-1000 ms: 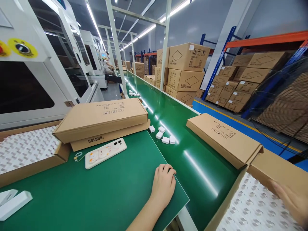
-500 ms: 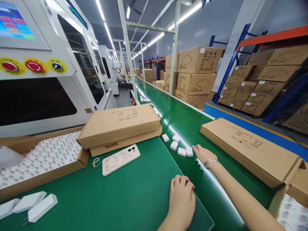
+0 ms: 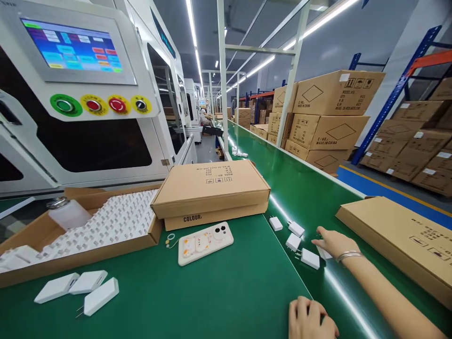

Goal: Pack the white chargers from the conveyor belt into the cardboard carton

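Observation:
My right hand (image 3: 337, 244) reaches over the green conveyor belt, fingers closed around a white charger plug (image 3: 325, 254) that is partly hidden under it. Left of that hand several more white charger plugs lie loosely together, the nearest being a plug with metal prongs (image 3: 310, 259). At the bottom edge of the view my left hand (image 3: 311, 321) rests at the edge of the green table (image 3: 212, 296). Its fingers are loosely bent and slightly apart, with nothing visible in them; the lower part is cut off.
On the table are a decorated phone (image 3: 205, 243), stacked cardboard boxes (image 3: 212, 188), loose chargers (image 3: 101, 295) and an open carton (image 3: 106, 249) of chargers holding a bottle (image 3: 68, 214). A flat box (image 3: 399, 230) borders the belt's right. A machine (image 3: 148, 94) stands left.
The view has swung left, so things appear farther right and lower. My right hand has moved left over the rightmost charger plug. My left hand still rests by the table edge.

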Demonstrator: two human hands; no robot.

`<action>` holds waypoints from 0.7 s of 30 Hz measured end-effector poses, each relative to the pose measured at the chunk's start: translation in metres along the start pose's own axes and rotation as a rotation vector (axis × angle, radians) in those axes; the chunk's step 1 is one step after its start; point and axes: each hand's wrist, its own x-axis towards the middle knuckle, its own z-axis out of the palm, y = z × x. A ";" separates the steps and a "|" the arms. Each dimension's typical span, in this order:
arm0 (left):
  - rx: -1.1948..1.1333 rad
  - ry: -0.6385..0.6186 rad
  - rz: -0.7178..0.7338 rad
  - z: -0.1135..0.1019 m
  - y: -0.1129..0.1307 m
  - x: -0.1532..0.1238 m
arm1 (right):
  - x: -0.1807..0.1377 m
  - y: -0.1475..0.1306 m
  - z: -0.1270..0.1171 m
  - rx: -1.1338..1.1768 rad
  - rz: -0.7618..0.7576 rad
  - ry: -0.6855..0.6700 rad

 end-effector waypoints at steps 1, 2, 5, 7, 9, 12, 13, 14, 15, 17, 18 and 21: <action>-0.019 -0.001 0.033 -0.011 0.003 -0.003 | -0.006 -0.005 -0.004 -0.023 -0.071 0.013; -0.039 0.007 0.054 -0.022 0.007 -0.007 | -0.012 -0.011 -0.006 -0.044 -0.138 0.022; -0.081 0.053 0.063 -0.047 0.014 -0.016 | -0.036 -0.036 -0.001 -0.096 -0.283 0.019; -0.092 0.067 0.073 -0.055 0.017 -0.020 | -0.049 -0.050 0.008 -0.124 -0.314 0.017; -0.096 0.074 0.092 -0.058 0.018 -0.022 | -0.057 -0.060 0.016 -0.152 -0.282 0.028; -0.100 0.087 0.115 -0.061 0.019 -0.023 | -0.062 -0.064 0.017 -0.173 -0.204 0.039; -0.100 0.082 0.123 -0.063 0.020 -0.023 | -0.062 -0.063 0.015 -0.172 -0.188 0.038; -0.098 0.072 0.132 -0.065 0.020 -0.022 | -0.062 -0.063 0.011 -0.170 -0.178 0.036; -0.097 0.061 0.142 -0.067 0.020 -0.022 | -0.061 -0.063 0.007 -0.168 -0.171 0.036; -0.089 0.034 0.166 -0.071 0.021 -0.021 | -0.059 -0.062 -0.001 -0.163 -0.170 0.052; -0.083 0.023 0.178 -0.073 0.021 -0.020 | -0.058 -0.063 -0.004 -0.162 -0.182 0.070; -0.056 0.000 0.214 -0.075 0.020 -0.019 | -0.056 -0.068 -0.009 -0.160 -0.281 0.110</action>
